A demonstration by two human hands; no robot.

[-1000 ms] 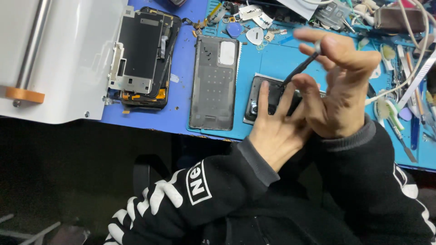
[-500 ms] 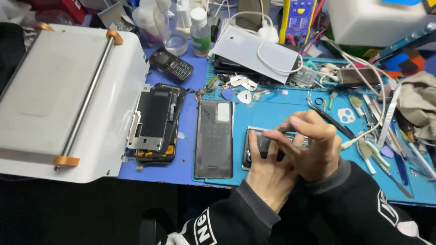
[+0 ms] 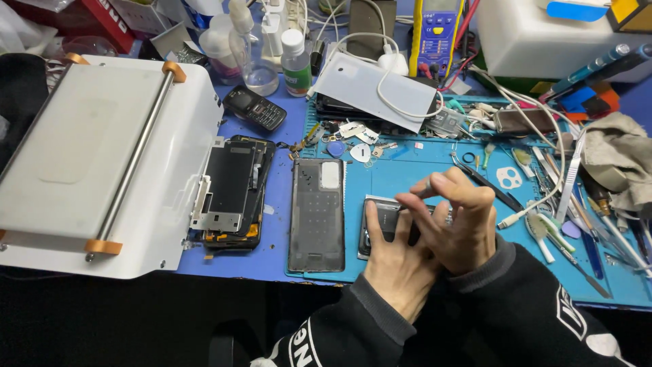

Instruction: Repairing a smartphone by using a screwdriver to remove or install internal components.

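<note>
cluttered blue repair mat: left hand pins a dark phone, fingers spread; right hand, curled, presses beside it, right of the detached back cover.

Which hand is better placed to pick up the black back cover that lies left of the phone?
Probably the left hand. It rests on the phone right beside the back cover, on that side. The right hand lies farther right and would have to cross over.

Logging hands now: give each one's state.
Left hand: flat, fingers pressing on the phone.
Right hand: fingers curled over the phone; grip cannot be told.
</note>
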